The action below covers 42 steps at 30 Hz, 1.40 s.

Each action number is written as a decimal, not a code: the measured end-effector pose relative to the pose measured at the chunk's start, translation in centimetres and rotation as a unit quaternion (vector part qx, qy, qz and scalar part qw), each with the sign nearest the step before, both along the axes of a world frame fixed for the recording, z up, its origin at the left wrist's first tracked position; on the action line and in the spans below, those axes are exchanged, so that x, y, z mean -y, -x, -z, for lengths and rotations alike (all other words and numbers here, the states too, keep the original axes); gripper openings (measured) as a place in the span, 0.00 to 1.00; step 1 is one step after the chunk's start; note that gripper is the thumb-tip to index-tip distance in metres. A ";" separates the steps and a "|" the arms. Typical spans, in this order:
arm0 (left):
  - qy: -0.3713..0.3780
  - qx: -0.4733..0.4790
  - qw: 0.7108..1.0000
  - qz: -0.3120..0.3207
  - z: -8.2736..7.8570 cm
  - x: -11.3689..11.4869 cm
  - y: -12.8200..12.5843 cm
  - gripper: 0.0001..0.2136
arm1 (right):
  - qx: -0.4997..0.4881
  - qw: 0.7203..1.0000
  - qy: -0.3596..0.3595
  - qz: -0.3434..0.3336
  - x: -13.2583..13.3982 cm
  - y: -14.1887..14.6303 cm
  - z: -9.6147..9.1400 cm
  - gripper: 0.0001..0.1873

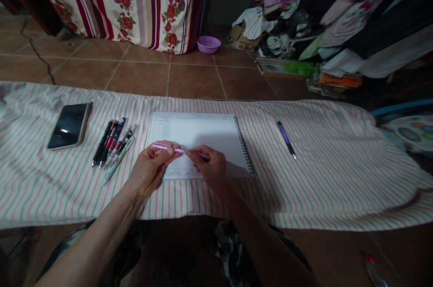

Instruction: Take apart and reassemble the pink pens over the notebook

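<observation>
Over a white spiral-bound notebook (206, 129), both of my hands work on a pink pen (160, 146). My left hand (150, 163) is closed around its barrel, with the thumb on top. My right hand (213, 165) pinches the pen's other end. A short purplish piece shows among the right fingers; whether it is joined to the barrel I cannot tell. The notebook lies open with its spiral on the right and a printed grid along the left side of the page. To its left several pens (113, 143) lie side by side.
A purple and black pen (287, 139) lies right of the notebook, and a phone (69, 125) far left. Striped cloth (324, 179) covers the low surface. Beyond are a tiled floor (142, 70), a purple basin (209, 44), a floral curtain (142, 3) and piled clothes (301, 3).
</observation>
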State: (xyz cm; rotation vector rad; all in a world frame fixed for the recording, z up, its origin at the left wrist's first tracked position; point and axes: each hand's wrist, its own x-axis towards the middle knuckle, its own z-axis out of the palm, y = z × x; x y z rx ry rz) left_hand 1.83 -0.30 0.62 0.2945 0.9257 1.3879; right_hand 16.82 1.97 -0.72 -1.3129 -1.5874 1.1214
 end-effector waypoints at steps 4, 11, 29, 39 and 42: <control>0.008 0.018 1.000 -0.020 0.0 -0.2 -0.2 0.05 | 0.019 0.999 -0.048 0.004 -0.2 -0.1 0.0 0.12; 0.022 0.013 0.999 -0.027 0.0 -0.1 -0.2 0.04 | 0.007 0.999 -0.054 -0.005 -0.2 -0.2 0.0 0.11; 0.011 0.007 1.000 -0.007 0.1 -0.1 0.0 0.04 | 0.007 0.993 -0.109 -0.049 -0.6 -0.6 0.3 0.07; 0.010 0.007 1.000 0.001 0.0 0.1 -0.5 0.05 | 0.047 0.995 -0.088 -0.014 -0.5 -0.4 0.1 0.13; 0.014 0.006 1.000 -0.008 0.1 0.0 -0.4 0.05 | 0.039 0.998 -0.044 -0.011 -0.5 -0.3 0.1 0.13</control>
